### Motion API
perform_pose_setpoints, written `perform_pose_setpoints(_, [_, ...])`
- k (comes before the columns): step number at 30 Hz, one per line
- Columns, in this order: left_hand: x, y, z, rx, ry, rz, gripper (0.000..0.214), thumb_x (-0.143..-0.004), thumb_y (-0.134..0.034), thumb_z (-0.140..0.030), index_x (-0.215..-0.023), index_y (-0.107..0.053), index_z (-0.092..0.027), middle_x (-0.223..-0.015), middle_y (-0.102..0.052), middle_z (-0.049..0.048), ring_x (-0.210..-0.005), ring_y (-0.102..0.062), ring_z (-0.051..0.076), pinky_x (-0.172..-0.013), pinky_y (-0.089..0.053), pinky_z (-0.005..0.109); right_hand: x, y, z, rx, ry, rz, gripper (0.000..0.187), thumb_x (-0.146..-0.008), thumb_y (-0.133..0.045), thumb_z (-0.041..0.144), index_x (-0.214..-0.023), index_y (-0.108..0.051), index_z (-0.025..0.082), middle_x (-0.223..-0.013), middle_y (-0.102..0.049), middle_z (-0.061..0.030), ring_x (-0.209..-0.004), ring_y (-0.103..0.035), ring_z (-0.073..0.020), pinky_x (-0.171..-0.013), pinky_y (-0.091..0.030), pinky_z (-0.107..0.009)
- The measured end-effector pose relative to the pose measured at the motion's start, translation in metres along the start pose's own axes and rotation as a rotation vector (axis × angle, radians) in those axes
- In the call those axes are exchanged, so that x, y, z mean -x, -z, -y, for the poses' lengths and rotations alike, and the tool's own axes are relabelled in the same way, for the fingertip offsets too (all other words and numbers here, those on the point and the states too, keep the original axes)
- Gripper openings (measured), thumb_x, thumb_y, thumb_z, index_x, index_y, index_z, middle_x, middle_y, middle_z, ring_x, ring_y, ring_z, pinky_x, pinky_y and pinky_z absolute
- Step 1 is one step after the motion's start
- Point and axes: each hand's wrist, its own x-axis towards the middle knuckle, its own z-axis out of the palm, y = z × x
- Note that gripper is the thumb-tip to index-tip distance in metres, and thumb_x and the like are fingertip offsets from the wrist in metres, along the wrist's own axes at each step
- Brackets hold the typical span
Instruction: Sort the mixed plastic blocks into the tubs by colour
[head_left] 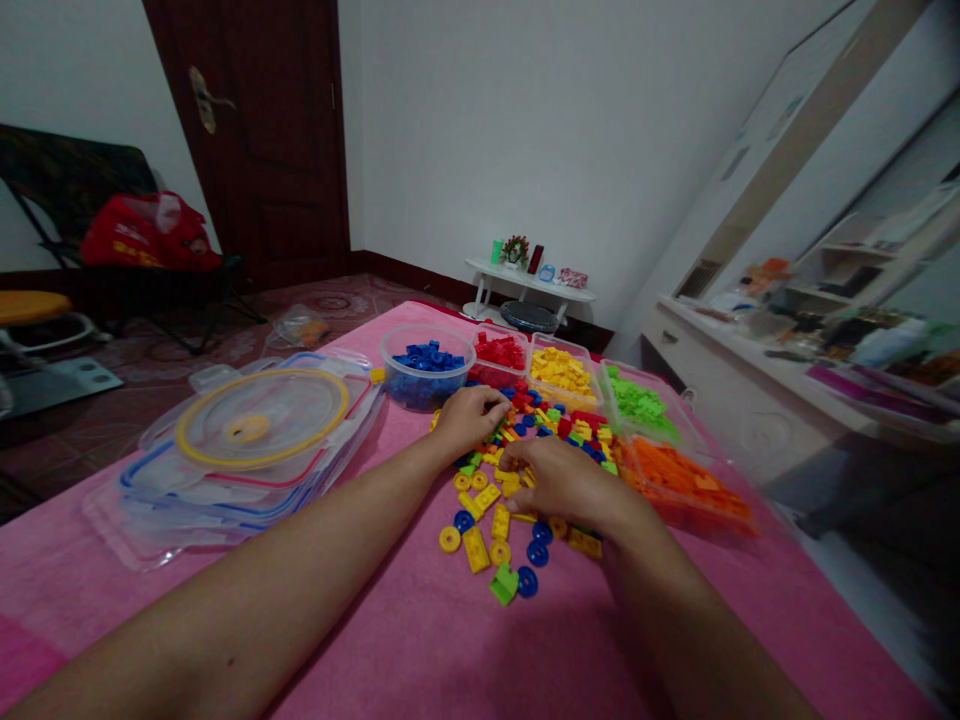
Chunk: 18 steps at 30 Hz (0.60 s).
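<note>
A mixed pile of toy building bricks (pixel 501 520) in yellow, blue, red, green and orange lies on the pink cloth, with round yellow and blue wheel pieces among them. At the pile's far left edge is my left hand (pixel 471 415), its fingers bent together; anything between the fingertips is hidden. My right hand (pixel 559 478) hovers over the near part of the pile. Its thumb and fingers are curved and apart, around loose yellow bricks. Just beyond my left hand stands a round clear tub (pixel 427 392) of blue bricks.
Clear boxes hold red bricks (pixel 501 352), yellow bricks (pixel 561 374), green bricks (pixel 641 402) and orange bricks (pixel 686 482) along the far and right sides. Stacked clear lids (pixel 262 420) lie at the left. Beyond the table are a low white stand (pixel 529 277) and a door (pixel 255 130).
</note>
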Motion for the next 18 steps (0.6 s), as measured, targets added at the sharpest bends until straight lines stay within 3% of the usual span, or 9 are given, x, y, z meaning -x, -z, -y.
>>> perform_pose_setpoints(2, [-0.0002,0.0004,-0.0006,0.0,0.011,0.001,0.024,-0.082,-0.05,-0.029,-0.085,-0.072,-0.018,-0.083,-0.07,0.0022,-0.073,-0.059,0.013,-0.063,-0.042,0.021,0.0017,-0.0002,0.0034,0.031,-0.019,0.003,0.041,-0.061,-0.073,0.032,-0.101,-0.065,0.026,-0.101,-0.067,-0.0028,-0.09,-0.06,-0.0206,-0.072,-0.041,-0.026])
perform_pose_setpoints(7, [-0.0006,0.0009,-0.002,-0.01,0.017,0.008,0.024,-0.082,-0.05,-0.028,-0.084,-0.072,-0.019,-0.083,-0.069,0.0021,-0.073,-0.059,0.013,-0.064,-0.042,0.021,0.0004,-0.0008,0.0031,0.072,-0.054,0.008,0.024,-0.069,-0.066,0.031,-0.092,-0.067,0.025,-0.093,-0.068,-0.0033,-0.084,-0.06,-0.0196,-0.065,-0.037,-0.025])
perform_pose_setpoints(10, [-0.0001,0.0016,-0.0028,-0.009,0.008,0.007,0.024,-0.082,-0.05,-0.028,-0.085,-0.072,-0.019,-0.083,-0.069,0.0021,-0.073,-0.059,0.013,-0.064,-0.041,0.021,-0.0013,-0.0033,0.0023,0.057,-0.028,0.013,0.028,-0.069,-0.066,0.034,-0.095,-0.066,0.023,-0.094,-0.068,-0.0047,-0.085,-0.06,-0.0201,-0.065,-0.036,-0.025])
perform_pose_setpoints(18, [0.0006,-0.0002,-0.0019,-0.007,0.02,-0.002,0.026,-0.083,-0.049,-0.03,-0.088,-0.072,-0.019,-0.085,-0.07,0.0027,-0.074,-0.059,0.014,-0.063,-0.041,0.021,0.0004,-0.0074,0.0096,-0.011,0.04,0.009,0.015,-0.068,-0.055,0.018,-0.08,-0.064,0.018,-0.079,-0.067,-0.0031,-0.072,-0.058,-0.0146,-0.058,-0.034,-0.022])
